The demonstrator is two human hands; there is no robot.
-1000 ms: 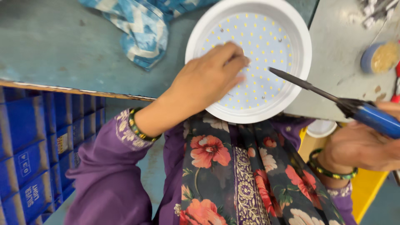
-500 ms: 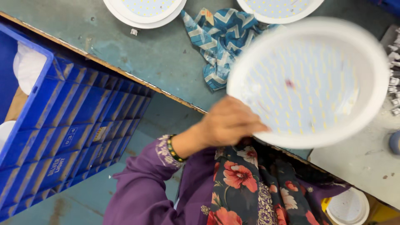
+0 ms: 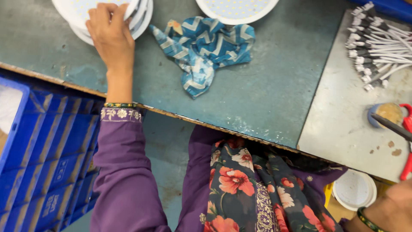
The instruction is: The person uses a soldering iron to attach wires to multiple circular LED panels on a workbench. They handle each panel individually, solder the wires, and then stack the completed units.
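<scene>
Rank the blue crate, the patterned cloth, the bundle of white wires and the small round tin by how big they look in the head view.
1. Blue crate, though it sits nearer the camera and is cut off by the edge.
2. Patterned cloth.
3. Bundle of white wires, also cut off at the edge.
4. Small round tin.

Lamp stack (image 3: 141,19) far left on bench (image 3: 279,86); cloth (image 3: 206,47) ctr; wires (image 3: 377,43) right.

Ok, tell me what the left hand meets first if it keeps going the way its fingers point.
The left hand points up-frame, away across the table. Its fingers already lie on the stack of white discs, so that stack comes first; beyond it the frame ends.
</scene>
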